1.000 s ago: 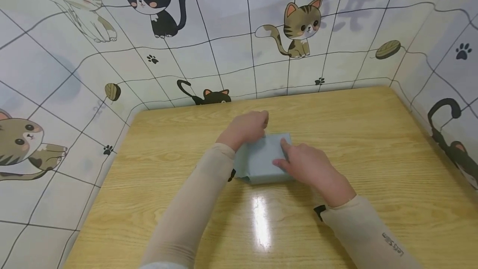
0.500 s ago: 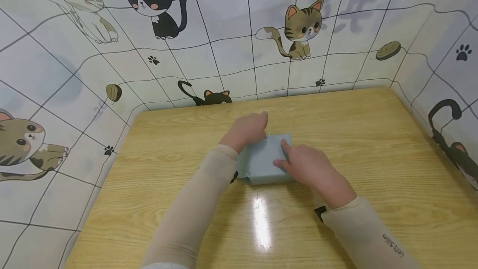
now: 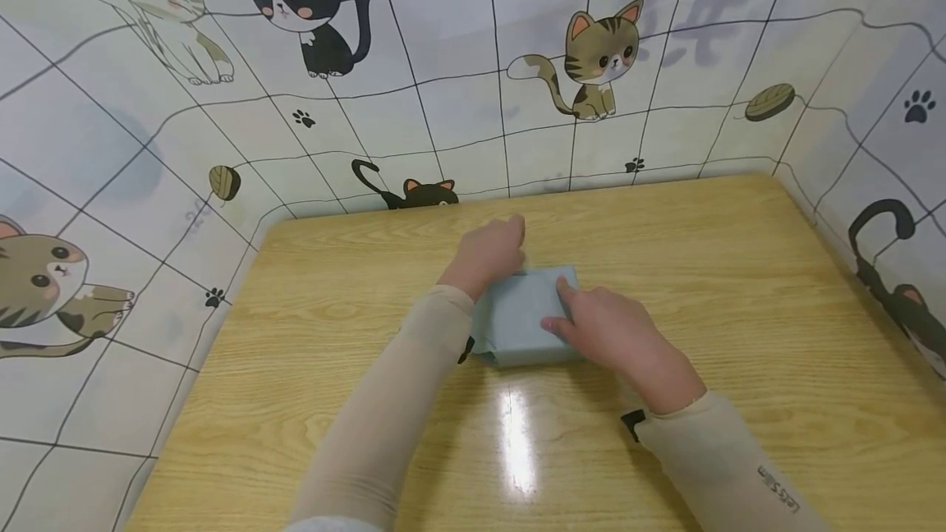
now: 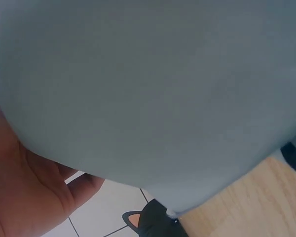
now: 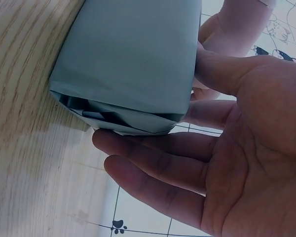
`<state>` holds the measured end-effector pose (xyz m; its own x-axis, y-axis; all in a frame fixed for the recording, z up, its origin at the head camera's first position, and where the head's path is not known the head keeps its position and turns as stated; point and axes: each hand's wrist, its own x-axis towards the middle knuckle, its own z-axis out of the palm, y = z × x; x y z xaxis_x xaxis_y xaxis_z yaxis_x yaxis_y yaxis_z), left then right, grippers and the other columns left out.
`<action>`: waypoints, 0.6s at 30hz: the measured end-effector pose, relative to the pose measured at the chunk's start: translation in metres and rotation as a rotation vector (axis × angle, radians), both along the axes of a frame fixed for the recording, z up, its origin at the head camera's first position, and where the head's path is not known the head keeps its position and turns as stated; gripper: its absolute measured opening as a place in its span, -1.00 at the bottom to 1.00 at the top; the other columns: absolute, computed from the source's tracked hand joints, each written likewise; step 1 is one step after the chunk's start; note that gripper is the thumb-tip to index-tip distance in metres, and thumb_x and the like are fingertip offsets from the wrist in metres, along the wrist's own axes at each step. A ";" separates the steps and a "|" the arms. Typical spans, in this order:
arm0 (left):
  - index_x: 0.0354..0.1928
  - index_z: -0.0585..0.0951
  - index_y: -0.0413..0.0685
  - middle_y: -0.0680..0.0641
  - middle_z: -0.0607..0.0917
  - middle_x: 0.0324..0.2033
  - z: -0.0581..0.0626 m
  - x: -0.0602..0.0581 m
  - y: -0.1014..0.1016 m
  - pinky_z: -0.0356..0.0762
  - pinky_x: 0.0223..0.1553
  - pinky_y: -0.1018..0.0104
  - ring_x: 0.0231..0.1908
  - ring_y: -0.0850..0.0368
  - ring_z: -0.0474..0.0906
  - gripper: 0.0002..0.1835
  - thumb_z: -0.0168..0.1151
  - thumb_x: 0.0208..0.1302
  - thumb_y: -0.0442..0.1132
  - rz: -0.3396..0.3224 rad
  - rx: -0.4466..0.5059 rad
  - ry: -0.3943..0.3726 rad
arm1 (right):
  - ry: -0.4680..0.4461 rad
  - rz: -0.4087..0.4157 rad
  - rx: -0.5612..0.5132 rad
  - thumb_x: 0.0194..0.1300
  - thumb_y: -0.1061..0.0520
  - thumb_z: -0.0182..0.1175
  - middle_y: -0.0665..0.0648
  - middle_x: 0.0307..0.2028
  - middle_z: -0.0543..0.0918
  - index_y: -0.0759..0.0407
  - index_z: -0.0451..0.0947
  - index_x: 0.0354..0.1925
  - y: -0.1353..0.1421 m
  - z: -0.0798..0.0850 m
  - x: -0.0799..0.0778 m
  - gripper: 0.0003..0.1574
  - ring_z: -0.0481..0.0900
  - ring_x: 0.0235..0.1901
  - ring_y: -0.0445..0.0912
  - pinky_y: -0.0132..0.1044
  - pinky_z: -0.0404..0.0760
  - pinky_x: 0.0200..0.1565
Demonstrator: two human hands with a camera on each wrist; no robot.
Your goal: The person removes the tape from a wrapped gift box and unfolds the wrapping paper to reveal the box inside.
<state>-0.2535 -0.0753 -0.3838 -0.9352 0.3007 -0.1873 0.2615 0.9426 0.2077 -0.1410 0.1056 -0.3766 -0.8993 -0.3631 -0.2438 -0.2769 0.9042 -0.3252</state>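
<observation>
A box-like packet wrapped in pale blue-grey paper (image 3: 523,310) lies near the middle of the wooden table. My right hand (image 3: 609,327) holds its right end, thumb and a finger over the top. The right wrist view shows several fingers (image 5: 158,185) of this hand, fairly straight, beside the packet's loosely folded paper end (image 5: 116,116). My left hand (image 3: 488,251) is bent over the packet's far left edge, knuckles up. Its fingertips are hidden from the head view. Paper fills most of the left wrist view, with part of the left hand (image 4: 34,192) along its edge.
The wooden table (image 3: 702,269) is bounded at the back and sides by white sheeting (image 3: 458,105) printed with grid lines and cartoon cats. Glare shows on the tabletop in front of the packet. Beige sleeves (image 3: 392,401) cover both forearms.
My left hand has shifted slightly at the packet's far edge, its fingers changing their bend a little. The right hand and the packet have stayed almost in place.
</observation>
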 end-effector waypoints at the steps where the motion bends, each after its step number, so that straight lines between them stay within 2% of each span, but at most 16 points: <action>1: 0.11 0.50 0.04 -0.02 0.72 -0.11 0.000 -0.001 0.000 0.65 -0.23 0.14 -0.23 0.07 0.61 -0.79 0.08 0.50 -0.23 0.010 0.029 -0.004 | -0.003 0.000 -0.001 0.60 -0.21 0.18 0.51 0.17 0.70 0.35 0.17 0.62 0.000 0.000 0.000 -0.03 0.65 -0.22 0.00 -0.05 0.64 -0.25; 6: 0.15 0.54 0.04 -0.03 0.72 0.03 0.003 -0.002 -0.006 0.63 -0.13 0.11 -0.18 0.07 0.57 -0.71 -0.04 0.50 -0.30 0.084 0.150 0.002 | -0.005 -0.004 -0.005 0.59 -0.21 0.19 0.52 0.16 0.70 0.35 0.18 0.62 -0.001 0.000 0.003 -0.03 0.66 -0.23 0.00 -0.06 0.64 -0.26; 11: 0.07 0.56 0.05 0.01 0.71 -0.15 0.015 0.008 -0.010 0.58 -0.25 0.18 -0.30 0.10 0.54 -0.76 -0.14 0.65 -0.21 0.093 0.155 0.071 | -0.008 -0.016 -0.013 0.59 -0.22 0.19 0.51 0.22 0.67 0.34 0.18 0.62 -0.002 0.000 0.006 -0.03 0.69 -0.17 0.02 -0.04 0.66 -0.22; 14: 0.04 0.59 0.04 0.02 0.70 -0.22 0.025 0.024 -0.008 0.59 -0.32 0.19 -0.32 0.11 0.58 -0.74 -0.11 0.69 -0.09 0.067 0.106 0.136 | 0.001 -0.018 -0.020 0.58 -0.21 0.20 0.50 0.20 0.69 0.34 0.19 0.62 -0.001 0.000 0.007 -0.04 0.70 -0.15 0.03 -0.04 0.66 -0.21; 18: 0.11 0.64 0.01 -0.01 0.75 -0.09 0.036 0.064 -0.002 0.72 -0.26 0.14 -0.16 0.06 0.69 -0.69 0.00 0.68 0.00 0.007 0.003 0.214 | 0.003 -0.017 -0.027 0.58 -0.22 0.20 0.46 0.05 0.76 0.33 0.19 0.62 -0.002 0.000 0.007 -0.04 0.67 -0.23 0.02 -0.06 0.63 -0.25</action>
<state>-0.1899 -0.0768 -0.3477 -0.9556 0.2943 0.0164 0.2933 0.9439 0.1515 -0.1343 0.1039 -0.3767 -0.9059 -0.3546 -0.2316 -0.2628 0.8995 -0.3491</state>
